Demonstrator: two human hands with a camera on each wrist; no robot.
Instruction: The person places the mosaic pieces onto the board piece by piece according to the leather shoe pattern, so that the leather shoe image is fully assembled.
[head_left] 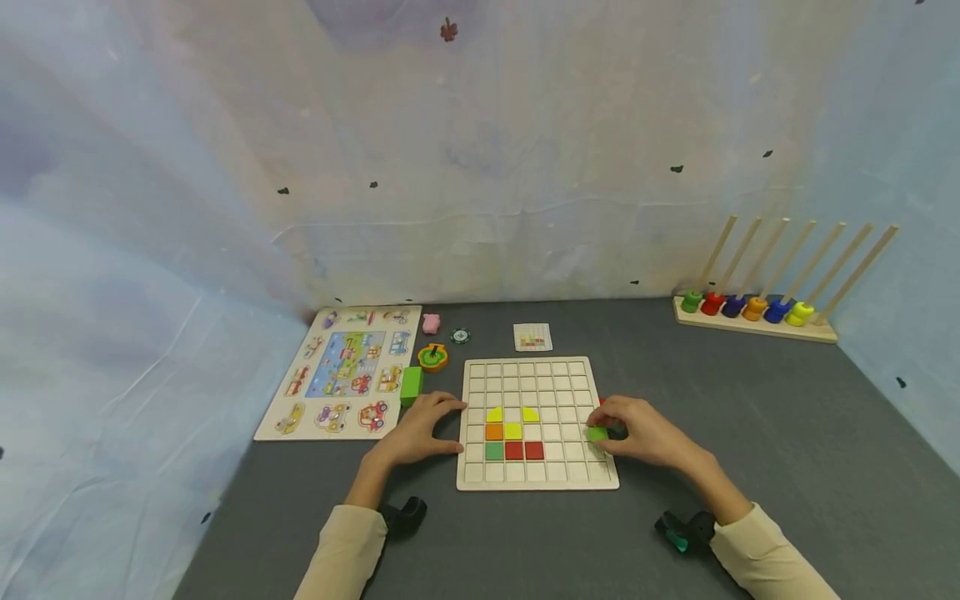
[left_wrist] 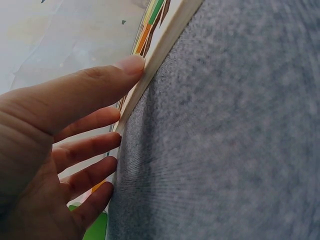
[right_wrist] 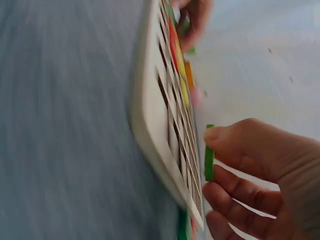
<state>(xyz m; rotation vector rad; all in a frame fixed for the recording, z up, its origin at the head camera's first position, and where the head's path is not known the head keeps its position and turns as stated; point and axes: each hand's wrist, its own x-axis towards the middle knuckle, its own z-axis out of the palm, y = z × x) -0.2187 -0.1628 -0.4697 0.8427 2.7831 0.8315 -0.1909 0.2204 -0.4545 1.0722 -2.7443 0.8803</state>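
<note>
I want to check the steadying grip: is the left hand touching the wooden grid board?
Touching. In the left wrist view the left hand has its fingertips pressed against the edge of the wooden grid board, with no gap.

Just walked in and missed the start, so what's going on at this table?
A person is filling a white wooden grid board with flat coloured tiles. The right hand pinches a small green square tile over the board's right edge, while the left hand rests its fingers against the board's left edge. Seven tiles already sit in the grid: yellow, orange, green and red. A small pattern card lies beyond the board.
</note>
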